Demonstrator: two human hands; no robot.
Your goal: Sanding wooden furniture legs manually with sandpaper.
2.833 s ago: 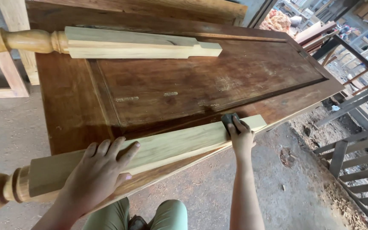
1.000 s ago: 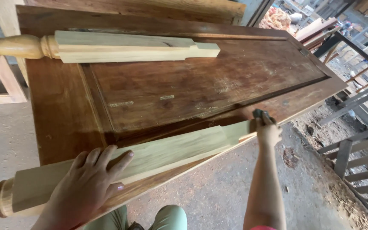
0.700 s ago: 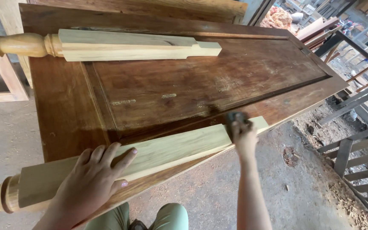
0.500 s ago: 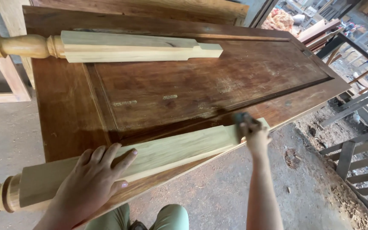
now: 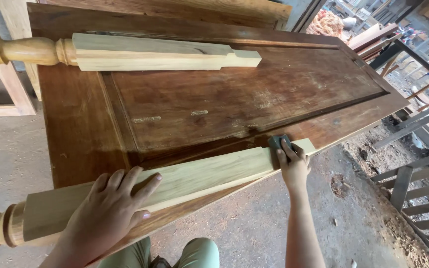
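Note:
A pale square-section wooden post with a turned end lies along the near edge of a dark brown door panel that serves as a bench. My left hand lies flat on the post near its turned end, fingers spread, pressing it down. My right hand is at the far end of the post, pressing a small dark sanding pad onto its top face. A second pale post with a turned end rests across the far side of the door.
Concrete floor lies below the door's near edge, with my knees in green trousers showing. Metal frames and slats stand at the right, with timber stacked at the back right. A wooden frame stands at the left.
My right hand with the pad has slid back and forth along the far end of the post and now sits slightly nearer me. My left hand has stayed put.

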